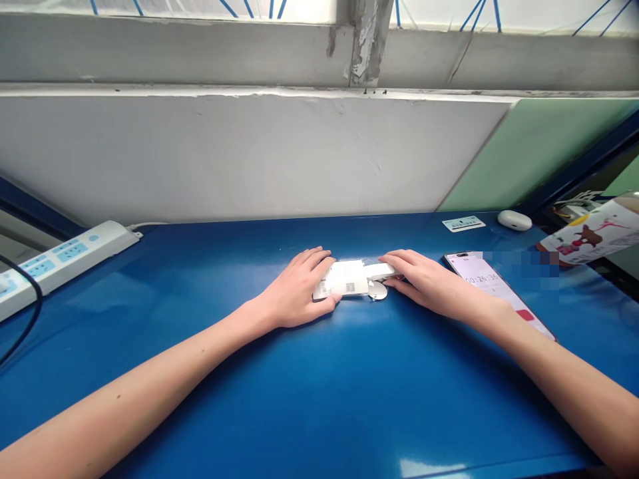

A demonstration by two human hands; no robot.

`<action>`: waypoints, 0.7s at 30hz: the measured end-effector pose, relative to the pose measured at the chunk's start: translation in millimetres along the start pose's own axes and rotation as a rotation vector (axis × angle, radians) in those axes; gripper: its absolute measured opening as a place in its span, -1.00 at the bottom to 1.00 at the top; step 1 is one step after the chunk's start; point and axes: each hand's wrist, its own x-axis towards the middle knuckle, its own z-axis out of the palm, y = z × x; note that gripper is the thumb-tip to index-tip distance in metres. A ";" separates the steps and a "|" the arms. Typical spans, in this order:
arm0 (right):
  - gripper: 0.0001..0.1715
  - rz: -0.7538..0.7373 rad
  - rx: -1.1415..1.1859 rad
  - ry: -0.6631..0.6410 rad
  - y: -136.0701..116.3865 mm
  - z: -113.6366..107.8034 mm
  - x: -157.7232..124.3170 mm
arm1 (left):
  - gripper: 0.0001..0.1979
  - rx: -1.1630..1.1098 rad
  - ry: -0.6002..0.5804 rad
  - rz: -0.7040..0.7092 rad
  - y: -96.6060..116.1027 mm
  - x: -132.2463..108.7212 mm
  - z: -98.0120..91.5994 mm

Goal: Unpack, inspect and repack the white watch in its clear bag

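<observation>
A small flat white box (345, 279) with printed codes on it lies on the blue table (319, 386), a little beyond the middle. My left hand (298, 291) grips its left end, fingers laid over the top and thumb against the near edge. My right hand (424, 283) lies with fingers stretched over the box's right end, where an opened white flap (378, 290) sticks out. Both forearms rest low over the table.
A phone (492, 283) with a lit screen lies just right of my right wrist. Behind it are a white earbud case (514, 220) and a small label card (463, 223). A white power strip (60, 256) sits at the left edge, a printed carton (596, 233) at the far right.
</observation>
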 end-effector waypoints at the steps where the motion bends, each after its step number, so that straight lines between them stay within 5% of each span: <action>1: -0.62 -0.002 -0.025 0.006 -0.2 0.2 -0.4 | -0.41 -0.004 0.000 -0.001 0.1 0.2 0.0; 8: -0.48 0.019 -0.187 0.191 10.0 -2.7 -1.1 | -0.38 0.031 -0.025 0.002 -1.0 0.1 0.1; 16: -0.24 0.048 -0.060 0.368 7.6 -2.2 1.6 | -0.22 -0.029 -0.066 -0.020 0.7 1.5 -7.9; 21: -0.28 -0.004 0.020 0.394 -3.0 -0.1 2.1 | -0.22 -0.073 0.331 0.022 6.4 4.0 -9.3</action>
